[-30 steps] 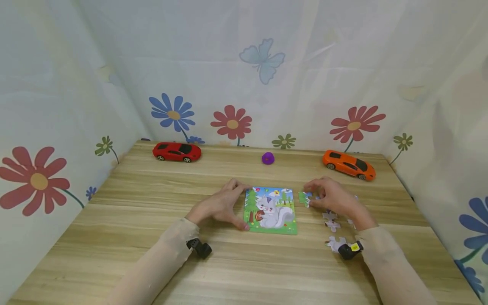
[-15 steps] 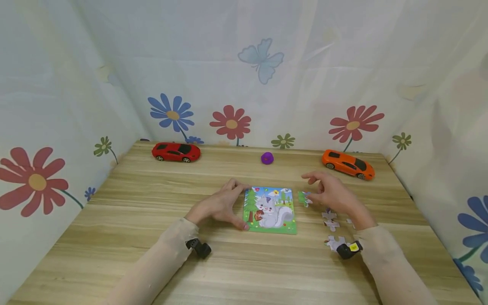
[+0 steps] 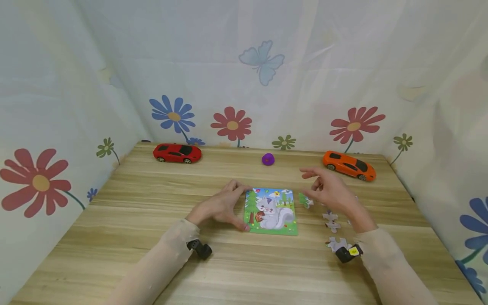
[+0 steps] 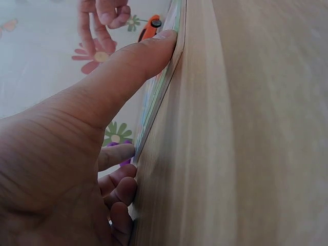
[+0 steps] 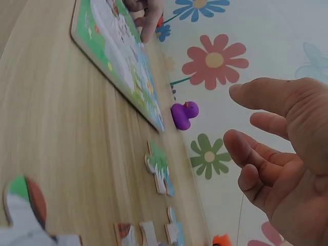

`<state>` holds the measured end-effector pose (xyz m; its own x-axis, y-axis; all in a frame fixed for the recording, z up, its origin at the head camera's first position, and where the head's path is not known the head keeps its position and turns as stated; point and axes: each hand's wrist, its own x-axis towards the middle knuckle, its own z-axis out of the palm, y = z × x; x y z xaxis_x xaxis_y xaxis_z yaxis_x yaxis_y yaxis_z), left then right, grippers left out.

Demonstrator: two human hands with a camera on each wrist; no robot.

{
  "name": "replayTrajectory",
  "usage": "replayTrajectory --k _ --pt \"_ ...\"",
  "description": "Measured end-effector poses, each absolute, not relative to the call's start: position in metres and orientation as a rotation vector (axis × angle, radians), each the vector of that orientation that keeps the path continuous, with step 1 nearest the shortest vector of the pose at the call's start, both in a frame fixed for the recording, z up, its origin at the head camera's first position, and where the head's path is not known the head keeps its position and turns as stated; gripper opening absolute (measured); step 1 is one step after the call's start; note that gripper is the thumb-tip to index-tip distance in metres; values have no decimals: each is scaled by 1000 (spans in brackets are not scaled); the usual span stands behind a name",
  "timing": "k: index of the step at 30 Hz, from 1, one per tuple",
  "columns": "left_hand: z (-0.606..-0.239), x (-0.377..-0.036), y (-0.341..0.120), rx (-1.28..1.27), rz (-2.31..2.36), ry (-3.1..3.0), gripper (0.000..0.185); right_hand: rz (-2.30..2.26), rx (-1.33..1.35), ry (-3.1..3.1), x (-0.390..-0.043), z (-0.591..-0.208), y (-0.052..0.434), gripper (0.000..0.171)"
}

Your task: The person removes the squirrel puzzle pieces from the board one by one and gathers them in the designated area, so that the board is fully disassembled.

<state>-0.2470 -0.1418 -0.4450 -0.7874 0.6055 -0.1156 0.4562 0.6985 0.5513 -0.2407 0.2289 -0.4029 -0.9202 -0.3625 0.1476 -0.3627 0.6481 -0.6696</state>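
Note:
A squirrel picture puzzle board (image 3: 271, 212) lies flat at the middle of the wooden table (image 3: 152, 199). My left hand (image 3: 230, 206) grips its left edge, thumb at the near corner and fingers at the far corner; the left wrist view shows the thumb (image 4: 128, 66) laid against the board's rim (image 4: 160, 87). My right hand (image 3: 325, 189) hovers just right of the board with fingers spread and relaxed, holding nothing (image 5: 277, 148). A green puzzle piece (image 3: 305, 200) lies on the table below it (image 5: 159, 166).
Several loose pieces (image 3: 331, 221) lie face down right of the board, one near my right wrist (image 3: 337, 243). Along the back stand a red toy car (image 3: 177, 153), a purple duck (image 3: 268, 159) and an orange toy car (image 3: 348, 165). Flowered cloth walls enclose the table.
My right hand let go of the green piece, which now lies beside the board, and rose with its fingers opening. The left hand stayed on the board's edge.

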Motion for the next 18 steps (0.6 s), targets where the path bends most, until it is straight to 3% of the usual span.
replayTrajectory --k 18 --pt "-444 -246 -142 845 754 2614 128 1198 768 -2775 -231 -385 171 68"
